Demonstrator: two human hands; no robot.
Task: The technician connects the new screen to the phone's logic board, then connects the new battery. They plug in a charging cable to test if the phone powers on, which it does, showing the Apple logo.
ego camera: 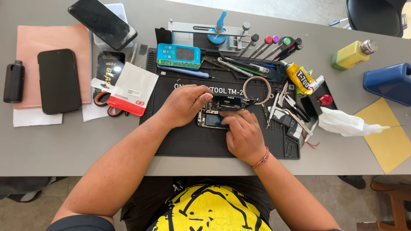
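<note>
A: We're looking straight down at our two hands, both on an opened phone (216, 116) lying on the black work mat (188, 141) in the middle of the tabletop (51, 141).

B: What's our left hand (185, 105) up to?

A: It's curled over the phone's left end, grip closed on the lifted black screen panel (239, 102), with the fingers bent down onto its upper edge.

B: And our right hand (244, 132)?

A: It presses on the phone's lower right part, fingertips (227, 120) tucked against the bared insides. We cannot tell if that grip pinches anything; the fingers hide it.

B: What sits near the grip?

A: Just beyond the left knuckles, a blue tester with a small screen (178, 55). Just right of the panel, a ring of tape (257, 89), and past it a yellow glue tube (299, 77). Above that stands a row of screwdrivers (269, 45) with coloured caps.

B: And further out?

A: Well left of the left grip, a white and red packet (130, 90), then a dark phone (58, 80) on a pink sheet (30, 47). Another phone with a cracked corner (102, 23) lies far up left. Far right of the right grip we see a crumpled white cloth (344, 123) and a yellow-green bottle (353, 54).
</note>
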